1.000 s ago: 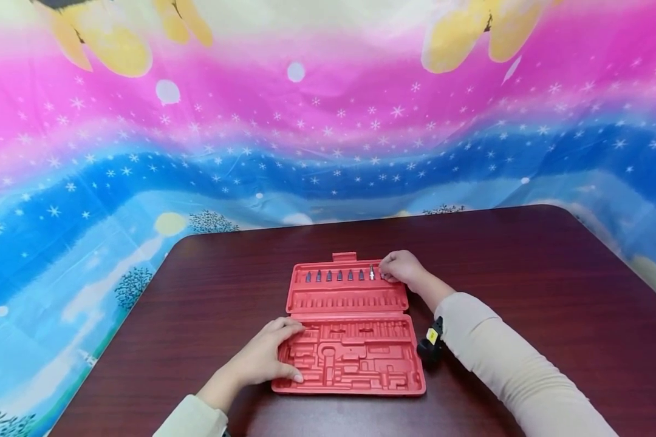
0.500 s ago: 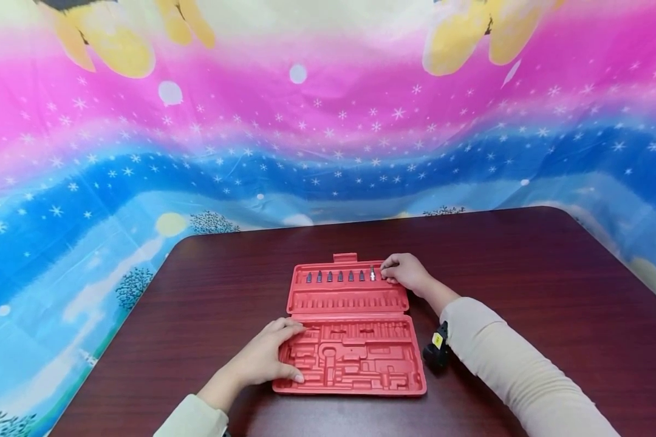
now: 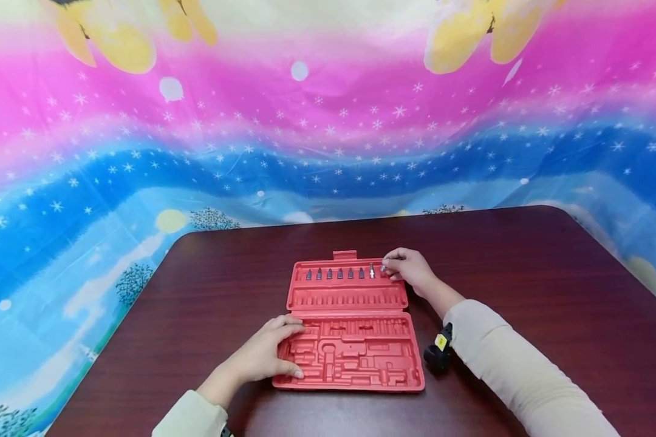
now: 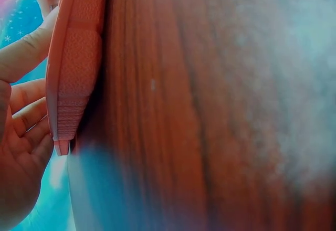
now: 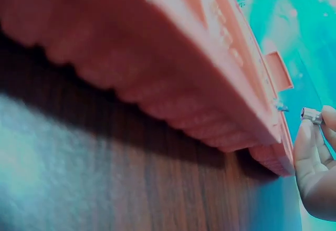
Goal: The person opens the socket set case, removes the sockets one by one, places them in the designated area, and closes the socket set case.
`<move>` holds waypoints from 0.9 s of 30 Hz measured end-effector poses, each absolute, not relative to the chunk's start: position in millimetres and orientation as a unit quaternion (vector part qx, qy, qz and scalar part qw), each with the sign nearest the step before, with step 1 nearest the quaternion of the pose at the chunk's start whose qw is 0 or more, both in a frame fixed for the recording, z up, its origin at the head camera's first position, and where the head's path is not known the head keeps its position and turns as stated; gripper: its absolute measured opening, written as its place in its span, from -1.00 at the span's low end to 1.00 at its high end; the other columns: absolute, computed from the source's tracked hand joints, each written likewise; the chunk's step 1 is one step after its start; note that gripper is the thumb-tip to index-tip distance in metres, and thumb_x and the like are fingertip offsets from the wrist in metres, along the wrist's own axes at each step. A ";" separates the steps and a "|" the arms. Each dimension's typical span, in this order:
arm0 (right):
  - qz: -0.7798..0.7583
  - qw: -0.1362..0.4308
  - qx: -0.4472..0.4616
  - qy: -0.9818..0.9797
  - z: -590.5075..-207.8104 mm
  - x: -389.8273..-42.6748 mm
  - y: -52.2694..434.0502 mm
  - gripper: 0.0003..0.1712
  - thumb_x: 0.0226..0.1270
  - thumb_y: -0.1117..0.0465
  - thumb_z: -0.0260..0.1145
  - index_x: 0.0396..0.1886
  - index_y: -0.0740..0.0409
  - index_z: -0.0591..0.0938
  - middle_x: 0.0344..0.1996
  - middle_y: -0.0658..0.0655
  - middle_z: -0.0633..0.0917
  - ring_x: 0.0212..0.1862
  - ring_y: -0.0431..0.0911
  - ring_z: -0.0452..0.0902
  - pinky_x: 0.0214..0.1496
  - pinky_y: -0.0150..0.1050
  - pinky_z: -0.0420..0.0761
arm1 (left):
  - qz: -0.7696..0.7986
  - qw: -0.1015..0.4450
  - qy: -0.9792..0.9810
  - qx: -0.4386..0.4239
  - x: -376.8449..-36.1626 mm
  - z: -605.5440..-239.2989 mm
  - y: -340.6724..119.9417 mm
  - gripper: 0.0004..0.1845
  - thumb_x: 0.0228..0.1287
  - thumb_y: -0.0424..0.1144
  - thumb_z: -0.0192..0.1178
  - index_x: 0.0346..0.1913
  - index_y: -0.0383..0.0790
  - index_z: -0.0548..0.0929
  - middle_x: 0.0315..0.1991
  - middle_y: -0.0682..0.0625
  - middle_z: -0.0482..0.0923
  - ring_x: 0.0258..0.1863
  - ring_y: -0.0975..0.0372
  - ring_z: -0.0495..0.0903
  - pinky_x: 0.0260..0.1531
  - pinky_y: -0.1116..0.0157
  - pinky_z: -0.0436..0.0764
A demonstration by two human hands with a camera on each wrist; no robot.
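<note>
Right hand (image 3: 410, 268) pinching small silver bit (image 5: 312, 115)

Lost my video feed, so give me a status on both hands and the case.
Left hand rests on red tool case. Right hand pinches small metal bit above top row. Nothing in the way.

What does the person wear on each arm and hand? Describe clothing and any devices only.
Both arms are in long, plain cream sleeves: the left sleeve and the right sleeve. Both hands are bare, the left hand and the right hand. A small black device with a yellow mark sits at the right wrist.
</note>
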State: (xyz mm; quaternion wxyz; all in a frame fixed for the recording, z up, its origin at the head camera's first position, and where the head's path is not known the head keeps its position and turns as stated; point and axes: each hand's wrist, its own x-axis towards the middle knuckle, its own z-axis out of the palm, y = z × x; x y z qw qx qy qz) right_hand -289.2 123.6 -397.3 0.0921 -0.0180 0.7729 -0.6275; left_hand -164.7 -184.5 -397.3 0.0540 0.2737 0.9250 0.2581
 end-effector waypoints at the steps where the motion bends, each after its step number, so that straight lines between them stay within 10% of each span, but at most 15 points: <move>1: -0.629 0.093 -0.019 0.772 -396.8 -288.4 123.8 -0.73 0.25 0.27 0.07 -0.13 0.38 0.45 -0.35 0.17 0.54 -0.31 -0.05 0.48 -0.30 -0.25 0.53 | 0.258 0.054 0.925 0.273 -164.9 -397.5 -184.7 -0.24 -0.35 0.09 0.38 0.02 -0.20 0.46 0.05 0.04 0.28 0.08 0.16 0.22 0.05 0.16 0.25; 27: -0.612 0.066 -0.042 0.787 -390.8 -261.1 168.5 -0.66 0.22 0.31 0.10 -0.07 0.48 0.43 -0.24 0.31 0.54 -0.25 -0.06 0.53 -0.15 -0.16 0.51 | 0.249 0.048 0.928 0.274 -163.8 -396.7 -184.0 -0.30 -0.35 0.05 0.39 -0.04 -0.22 0.51 0.04 0.04 0.32 0.07 0.17 0.25 0.06 0.19 0.25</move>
